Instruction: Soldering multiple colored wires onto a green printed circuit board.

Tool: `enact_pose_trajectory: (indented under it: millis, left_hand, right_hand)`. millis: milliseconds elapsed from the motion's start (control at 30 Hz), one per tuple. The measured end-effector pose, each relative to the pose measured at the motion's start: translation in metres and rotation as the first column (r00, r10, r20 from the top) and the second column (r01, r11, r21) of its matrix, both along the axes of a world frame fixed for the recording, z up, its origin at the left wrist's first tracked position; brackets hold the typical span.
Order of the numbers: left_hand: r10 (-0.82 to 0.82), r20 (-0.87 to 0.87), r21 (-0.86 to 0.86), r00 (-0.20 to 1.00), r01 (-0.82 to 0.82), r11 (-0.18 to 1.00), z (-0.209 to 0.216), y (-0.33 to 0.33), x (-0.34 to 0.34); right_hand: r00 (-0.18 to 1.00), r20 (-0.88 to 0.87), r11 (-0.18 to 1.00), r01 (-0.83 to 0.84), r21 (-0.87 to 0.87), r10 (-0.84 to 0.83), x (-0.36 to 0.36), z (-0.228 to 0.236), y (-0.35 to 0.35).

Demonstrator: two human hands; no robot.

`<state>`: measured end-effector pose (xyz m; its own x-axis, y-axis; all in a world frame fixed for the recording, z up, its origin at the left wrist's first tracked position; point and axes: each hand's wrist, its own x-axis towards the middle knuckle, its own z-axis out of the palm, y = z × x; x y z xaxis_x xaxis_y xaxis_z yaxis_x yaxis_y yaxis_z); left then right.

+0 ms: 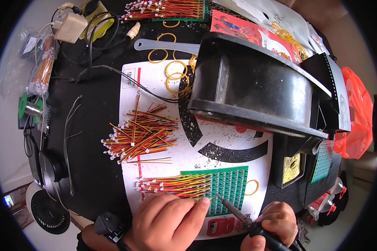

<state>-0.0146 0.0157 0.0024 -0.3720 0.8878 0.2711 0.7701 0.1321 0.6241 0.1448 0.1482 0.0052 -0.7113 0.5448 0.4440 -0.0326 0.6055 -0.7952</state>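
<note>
My right hand [280, 224] is wrapped round the dark handle of a soldering iron [243, 217]. The iron's metal tip points up and left, over the green circuit board panel [232, 184] near the wire ends. Fingers bent and held together, my left hand [167, 221] lies at the board's lower left, closed on a thin connector wire [210, 200] whose end shows just past the fingertip. Other red, yellow and black wires [184, 183] with white plugs lie in a row across the board's left part. Most of what sits beneath my left hand is hidden.
A heap of loose connector wires [142, 131] lies on the white sheet [130, 96]. A large black housing [255, 88] stands at right, with a yellow tip-cleaning sponge [292, 168] below it. Rubber bands [177, 83] lie beyond; a solder spool [31, 108] and small fan [50, 209] are left.
</note>
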Motion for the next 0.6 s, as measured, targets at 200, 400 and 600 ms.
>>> enact_pose_trajectory:
  millis: [200, 400, 600]
  left_hand:
    - [-0.081, -0.081, -0.039, 0.993, 0.078, 0.996, -0.011, 0.004, -0.003]
    - [-0.093, -0.113, -0.007, 0.989, 0.092, 0.996, -0.016, 0.004, -0.004]
    - [-0.056, -0.084, -0.012, 0.995, 0.055, 0.998, -0.015, 0.004, -0.003]
  right_hand:
    - [1.000, -0.003, 1.000, 0.008, 0.001, -0.008, 0.000, 0.001, -0.001]
    - [0.996, 0.069, 0.999, -0.053, -0.013, 0.054, 0.001, 0.004, 0.003]
    - [0.993, 0.111, 0.999, -0.047, -0.017, 0.049, 0.000, 0.005, 0.001]
